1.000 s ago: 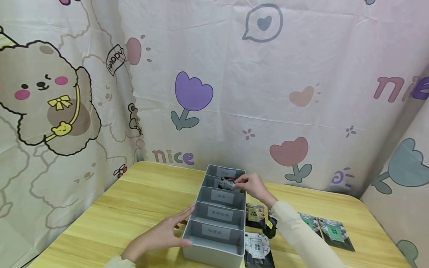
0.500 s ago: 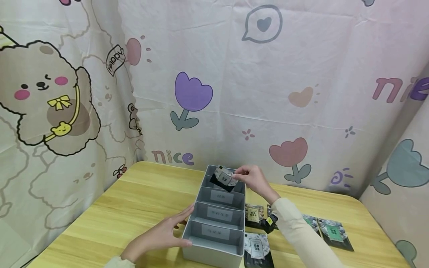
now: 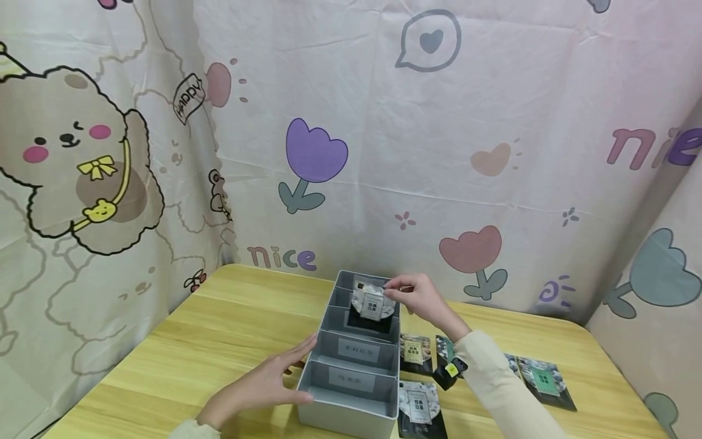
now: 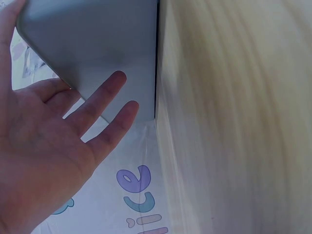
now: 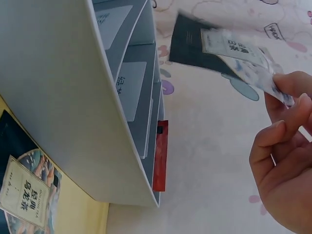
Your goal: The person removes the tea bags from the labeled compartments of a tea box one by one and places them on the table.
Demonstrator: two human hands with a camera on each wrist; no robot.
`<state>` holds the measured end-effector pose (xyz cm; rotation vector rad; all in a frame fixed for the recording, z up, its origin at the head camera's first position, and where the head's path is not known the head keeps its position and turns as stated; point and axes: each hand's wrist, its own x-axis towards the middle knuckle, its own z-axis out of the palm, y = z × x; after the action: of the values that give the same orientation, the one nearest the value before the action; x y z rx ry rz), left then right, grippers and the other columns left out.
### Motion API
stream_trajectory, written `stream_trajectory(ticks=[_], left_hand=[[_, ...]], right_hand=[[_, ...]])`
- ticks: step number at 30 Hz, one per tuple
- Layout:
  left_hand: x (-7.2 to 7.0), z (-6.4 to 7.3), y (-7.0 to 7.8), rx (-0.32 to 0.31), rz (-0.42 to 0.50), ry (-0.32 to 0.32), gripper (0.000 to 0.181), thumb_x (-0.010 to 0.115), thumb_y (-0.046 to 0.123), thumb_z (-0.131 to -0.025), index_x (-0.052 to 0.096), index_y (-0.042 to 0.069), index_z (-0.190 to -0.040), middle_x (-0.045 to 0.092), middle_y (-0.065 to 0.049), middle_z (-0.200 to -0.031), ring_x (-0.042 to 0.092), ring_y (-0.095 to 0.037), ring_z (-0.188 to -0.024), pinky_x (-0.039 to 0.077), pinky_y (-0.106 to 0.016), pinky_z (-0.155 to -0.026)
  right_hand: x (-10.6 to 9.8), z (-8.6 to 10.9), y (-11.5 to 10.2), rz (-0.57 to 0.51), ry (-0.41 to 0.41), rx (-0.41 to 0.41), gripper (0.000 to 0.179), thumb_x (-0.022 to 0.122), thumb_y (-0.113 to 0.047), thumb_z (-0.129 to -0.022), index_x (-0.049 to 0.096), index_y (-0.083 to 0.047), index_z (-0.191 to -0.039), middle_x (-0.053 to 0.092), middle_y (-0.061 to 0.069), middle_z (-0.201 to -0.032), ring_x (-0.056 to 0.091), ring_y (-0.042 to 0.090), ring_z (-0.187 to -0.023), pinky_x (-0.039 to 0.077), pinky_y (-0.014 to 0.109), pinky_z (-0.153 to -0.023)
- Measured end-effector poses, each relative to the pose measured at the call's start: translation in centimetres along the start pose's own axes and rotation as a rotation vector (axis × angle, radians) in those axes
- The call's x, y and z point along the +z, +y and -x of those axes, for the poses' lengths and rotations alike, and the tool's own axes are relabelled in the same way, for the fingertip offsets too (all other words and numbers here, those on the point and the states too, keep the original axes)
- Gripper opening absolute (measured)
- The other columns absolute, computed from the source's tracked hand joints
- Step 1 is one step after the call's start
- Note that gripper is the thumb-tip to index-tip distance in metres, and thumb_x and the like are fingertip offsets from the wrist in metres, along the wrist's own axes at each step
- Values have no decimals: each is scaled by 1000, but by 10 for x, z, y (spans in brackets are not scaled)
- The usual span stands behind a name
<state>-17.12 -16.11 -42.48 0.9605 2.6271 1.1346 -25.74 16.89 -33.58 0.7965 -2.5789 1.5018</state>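
My right hand [image 3: 422, 300] pinches the top corner of a black and silver-white tea packet [image 3: 373, 303], which hangs over the middle-rear compartments of a grey divided box [image 3: 348, 419]. In the right wrist view the packet [image 5: 231, 51] is held above the box [image 5: 63, 97], between thumb and fingertips of the hand [image 5: 287, 156]. My left hand [image 3: 265, 383] rests at the left side of the box, thumb by its front corner. The left wrist view shows that hand [image 4: 53, 131] with fingers extended along the box wall [image 4: 107, 48].
Right of the box lie a white-labelled tea packet [image 3: 421, 410], a yellow-labelled one [image 3: 415, 353] and several green-labelled ones [image 3: 545, 383]. A red packet [image 5: 161, 156] stands in the rearmost compartment. Paper labels [image 3: 353, 379] mark the dividers. A printed curtain [image 3: 378, 122] hangs behind the table.
The right hand has lifted the tea packet up out of a rear compartment and turned its printed front toward the head camera, shifting slightly nearer. The left hand has stayed by the box.
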Motion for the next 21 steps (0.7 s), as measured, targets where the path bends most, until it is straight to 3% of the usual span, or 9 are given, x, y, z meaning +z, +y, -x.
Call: stream_trajectory(ticks=[13, 21], left_hand=[[0, 0, 1, -10, 4, 0, 96, 75, 44, -81, 22, 10, -154, 20, -16, -156, 31, -51, -132, 35, -70, -95], [0, 0, -1, -10, 6, -2, 96, 74, 46, -81, 22, 11, -155, 20, -15, -156, 31, -50, -133, 35, -70, -95]], right_hand=[[-6, 18, -2, -79, 42, 26, 21, 66, -12, -92, 72, 4, -103, 62, 5, -69, 36, 11, -42, 36, 26, -42], [-4, 28, -1, -107, 66, 87, 21, 67, -13, -92, 71, 4, -103, 60, 3, -69, 36, 13, -44, 37, 24, -44]])
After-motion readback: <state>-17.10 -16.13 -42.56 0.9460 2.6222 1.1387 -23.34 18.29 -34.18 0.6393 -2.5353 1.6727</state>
